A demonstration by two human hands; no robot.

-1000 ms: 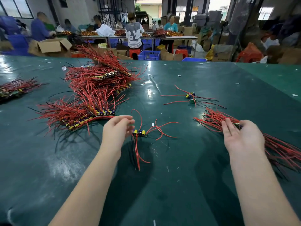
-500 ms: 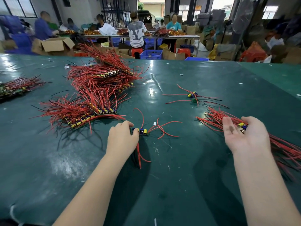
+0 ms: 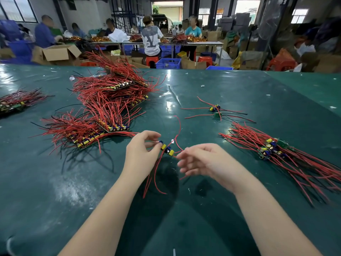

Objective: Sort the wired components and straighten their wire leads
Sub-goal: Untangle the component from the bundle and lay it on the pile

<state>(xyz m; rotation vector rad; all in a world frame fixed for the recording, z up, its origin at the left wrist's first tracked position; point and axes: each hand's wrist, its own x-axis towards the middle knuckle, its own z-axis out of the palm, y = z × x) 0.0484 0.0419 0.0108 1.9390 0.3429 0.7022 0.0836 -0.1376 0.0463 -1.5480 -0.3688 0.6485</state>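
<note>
Left hand: centre of the frame, fingers and thumb curled, pinching the left end of a small wired component and holding it just above the desk.
Right hand: just right of the component, fingers loosely spread and relaxed, blurred; its fingertips lie at the red leads on the component's right side, but whether they grip a wire I cannot tell.
Held component: yellow and blue parts on a tiny board, between the two hands; red leads curl up toward mid-frame and hang down below the left hand.
Sorted bundle: right of the frame, several components lying together with long red and black leads running toward the lower right edge.
Loose pair: two components, upper right of centre, leads splayed out flat.
Large heap: left of centre and upward, rows of boards with tangled red wires.
Small heap: far left edge.
Desk: dark green, glossy sheet covering.
Background: people at long tables, cardboard boxes, blue crates, red stools.
</note>
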